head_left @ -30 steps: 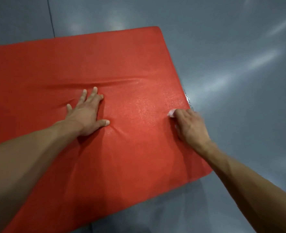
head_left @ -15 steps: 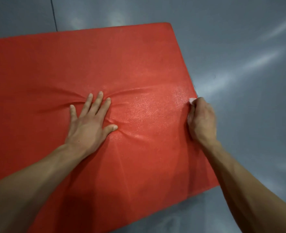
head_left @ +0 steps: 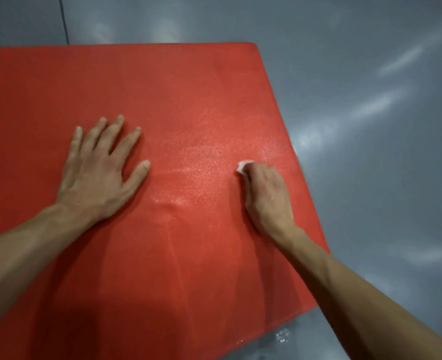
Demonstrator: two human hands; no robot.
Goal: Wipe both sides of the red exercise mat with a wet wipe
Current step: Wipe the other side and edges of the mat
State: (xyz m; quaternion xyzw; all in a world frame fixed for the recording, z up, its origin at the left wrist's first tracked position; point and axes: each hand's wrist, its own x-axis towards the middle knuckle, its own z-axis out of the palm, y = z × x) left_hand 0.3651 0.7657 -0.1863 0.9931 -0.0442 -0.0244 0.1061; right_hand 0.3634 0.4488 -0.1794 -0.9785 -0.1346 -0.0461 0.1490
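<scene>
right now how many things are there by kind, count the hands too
hands: 2, left hand flat on the mat, right hand gripping the wipe
red mat: 1
wet wipe: 1
total: 4

A glossy grey floor (head_left: 370,126) fills the scene, streaked with pale light reflections at right; a dark seam (head_left: 63,19) runs far left.

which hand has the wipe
The right hand, curled around the small white wet wipe; the left hand lies flat and empty on the red foam mat.
</scene>
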